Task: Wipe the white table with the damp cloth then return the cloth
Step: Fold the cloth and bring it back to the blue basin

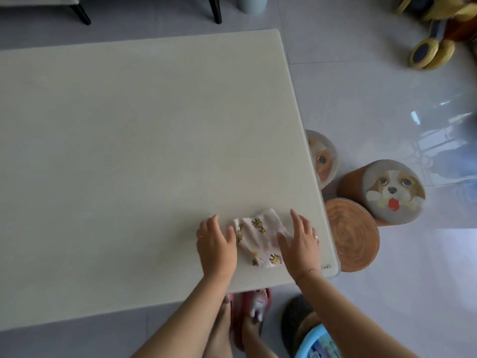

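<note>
Cloth flat on table, hands either side.
Left hand (216, 242) and right hand (299, 242) apart, fingers spread, flanking the cloth (258, 237) between them on white table (129, 151); neither grips it.

A pale cloth (259, 239) printed with small yellow-brown figures lies crumpled and loosely folded on the white tabletop (134, 140), close to its near right corner. The tabletop is a broad, plain off-white rectangle with rounded corners, and its surface is bare apart from the cloth and the two hands flanking it.
</note>
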Tool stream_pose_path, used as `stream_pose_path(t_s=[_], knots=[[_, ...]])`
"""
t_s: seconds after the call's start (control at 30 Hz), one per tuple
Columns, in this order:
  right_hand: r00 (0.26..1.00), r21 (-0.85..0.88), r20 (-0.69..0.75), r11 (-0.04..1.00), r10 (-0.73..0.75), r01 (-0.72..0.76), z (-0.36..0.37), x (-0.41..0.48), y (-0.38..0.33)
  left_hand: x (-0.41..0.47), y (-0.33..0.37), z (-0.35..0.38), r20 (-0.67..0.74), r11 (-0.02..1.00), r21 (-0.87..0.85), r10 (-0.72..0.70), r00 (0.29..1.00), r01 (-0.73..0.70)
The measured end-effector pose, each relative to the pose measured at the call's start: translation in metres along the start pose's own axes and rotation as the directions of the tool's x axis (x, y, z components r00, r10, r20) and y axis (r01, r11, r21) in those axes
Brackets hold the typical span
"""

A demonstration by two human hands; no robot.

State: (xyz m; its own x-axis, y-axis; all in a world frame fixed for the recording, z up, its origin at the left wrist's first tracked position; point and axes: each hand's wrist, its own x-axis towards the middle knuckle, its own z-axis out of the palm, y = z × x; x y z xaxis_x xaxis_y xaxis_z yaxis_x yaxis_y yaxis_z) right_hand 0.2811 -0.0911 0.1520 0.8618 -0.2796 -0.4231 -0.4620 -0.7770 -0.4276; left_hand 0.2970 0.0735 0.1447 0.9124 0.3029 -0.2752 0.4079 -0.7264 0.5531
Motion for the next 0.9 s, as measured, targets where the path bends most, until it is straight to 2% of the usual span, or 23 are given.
stream_pose_path(t_s=[0.07, 0.13, 0.2, 0.27, 0.33, 0.43, 0.53, 0.6, 0.67, 0.73, 0.9], knots=[[0.998, -0.025, 0.045, 0.999, 0.037, -0.036, 0.002, 0.0, -0.003, -0.01, 0.005, 0.001, 0.099, 0.951, -0.187, -0.231, 0.968, 0.246], [0.994, 0.028, 0.066, 0.995, 0.091, -0.093, 0.011, -0.005, -0.011, -0.015, 0.012, 0.006, 0.232, 0.854, -0.29, -0.375, 0.898, 0.431], [0.975, 0.158, 0.066, 0.963, 0.21, -0.218, 0.018, -0.011, -0.018, -0.02, 0.016, 0.01, 0.34, 0.79, -0.342, -0.401, 0.85, 0.509], [0.942, 0.293, 0.151, 0.897, 0.298, -0.331, 0.023, -0.018, -0.025, -0.021, 0.014, 0.012, 0.424, 0.759, -0.358, -0.387, 0.819, 0.544], [0.918, 0.391, 0.27, 0.838, 0.292, -0.382, 0.026, -0.028, -0.031, -0.018, 0.007, 0.01, 0.48, 0.748, -0.35, -0.374, 0.794, 0.564], [0.907, 0.479, 0.35, 0.787, 0.234, -0.388, 0.025, -0.044, -0.038, -0.009, -0.002, -0.007, 0.506, 0.767, -0.351, -0.328, 0.798, 0.538], [0.91, 0.675, 0.391, 0.629, 0.138, -0.385, 0.016, -0.059, -0.056, 0.001, -0.006, -0.041, 0.562, 0.775, -0.382, -0.238, 0.792, 0.504], [0.92, 0.785, 0.386, 0.498, 0.075, -0.37, 0.006, -0.067, -0.073, 0.008, -0.009, -0.068, 0.597, 0.735, -0.438, -0.193, 0.779, 0.517], [0.931, 0.831, 0.361, 0.436, 0.049, -0.345, -0.006, -0.075, -0.094, 0.015, -0.012, -0.101, 0.621, 0.689, -0.496, -0.144, 0.771, 0.528], [0.941, 0.855, 0.337, 0.407, 0.032, -0.32, -0.021, -0.083, -0.116, 0.02, -0.013, -0.136, 0.629, 0.667, -0.54, -0.086, 0.773, 0.514], [0.963, 0.871, 0.268, 0.431, -0.018, -0.235, -0.077, -0.115, -0.175, 0.019, 0.012, -0.228, 0.556, 0.678, -0.624, 0.036, 0.83, 0.389]])
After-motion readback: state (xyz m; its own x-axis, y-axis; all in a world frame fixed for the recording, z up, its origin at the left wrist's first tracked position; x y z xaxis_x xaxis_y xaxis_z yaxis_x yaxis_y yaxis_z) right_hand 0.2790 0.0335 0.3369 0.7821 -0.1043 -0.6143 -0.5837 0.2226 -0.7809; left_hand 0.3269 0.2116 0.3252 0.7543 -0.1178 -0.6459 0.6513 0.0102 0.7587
